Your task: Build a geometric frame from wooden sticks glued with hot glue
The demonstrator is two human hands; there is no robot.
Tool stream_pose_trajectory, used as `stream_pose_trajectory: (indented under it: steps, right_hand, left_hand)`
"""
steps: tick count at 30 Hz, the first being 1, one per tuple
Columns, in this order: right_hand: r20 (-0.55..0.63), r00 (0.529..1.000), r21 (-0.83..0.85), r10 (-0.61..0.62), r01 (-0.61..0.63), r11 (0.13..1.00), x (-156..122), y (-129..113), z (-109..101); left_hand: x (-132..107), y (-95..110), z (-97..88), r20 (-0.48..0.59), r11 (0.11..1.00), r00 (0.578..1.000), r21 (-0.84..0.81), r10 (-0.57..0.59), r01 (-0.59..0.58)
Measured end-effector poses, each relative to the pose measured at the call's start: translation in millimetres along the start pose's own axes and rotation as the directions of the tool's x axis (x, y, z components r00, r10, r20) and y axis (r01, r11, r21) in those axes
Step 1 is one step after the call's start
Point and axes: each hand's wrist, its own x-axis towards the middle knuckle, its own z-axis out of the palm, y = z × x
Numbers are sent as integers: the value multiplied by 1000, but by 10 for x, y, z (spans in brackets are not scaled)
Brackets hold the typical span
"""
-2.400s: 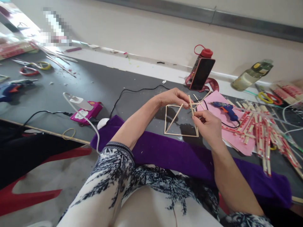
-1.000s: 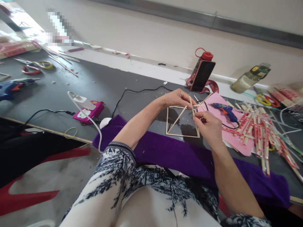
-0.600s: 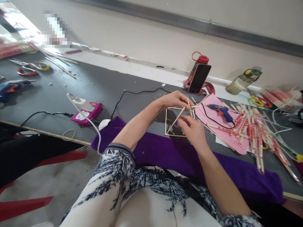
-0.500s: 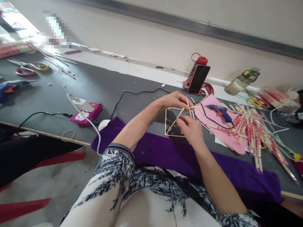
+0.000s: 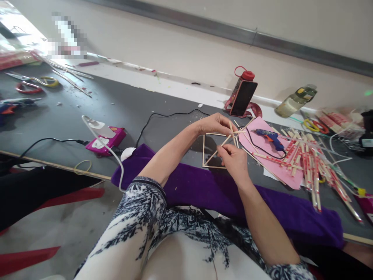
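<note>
A square frame of thin wooden sticks [image 5: 203, 149] lies on the dark table in front of me. My left hand [image 5: 218, 124] is closed at its far right corner, pinching an upright wooden stick [image 5: 231, 126] where several sticks meet. Between the thumb and fingers of my right hand [image 5: 234, 160] is a diagonal wooden stick [image 5: 213, 154]. Its lower end is at the frame's near left corner, and its upper end points to the corner by my left fingertips. My right hand covers part of the frame's right side. Whether the diagonal touches the far corner is unclear.
Right of my hands, a blue glue gun [image 5: 269, 138] rests on pink paper [image 5: 262, 124] beside paper-wrapped chopsticks [image 5: 313, 171]. Behind stand a phone [image 5: 244, 98] against a red-capped bottle and a tilted green bottle [image 5: 295, 102]. A magenta power strip [image 5: 106, 140] and scissors [image 5: 32, 83] lie left; purple cloth [image 5: 189, 186] lines the edge.
The diagonal stick's upper end has swung right, closer to the far right corner, with my right hand still pinching it. My left hand stays in place. The view has shifted slightly.
</note>
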Motion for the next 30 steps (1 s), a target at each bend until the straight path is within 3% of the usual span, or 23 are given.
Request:
stream_pose_trajectory:
  steps: [8,30]
  right_hand:
    - [20,1000,17,14,-14,1000,-14,-2,-17]
    - [18,1000,-30,12,-12,999,5,17,-16]
  left_hand:
    - [6,15,3,-11,999,999,1,-53,53]
    - [33,-49,-38,39,998,999,-61,-25,27]
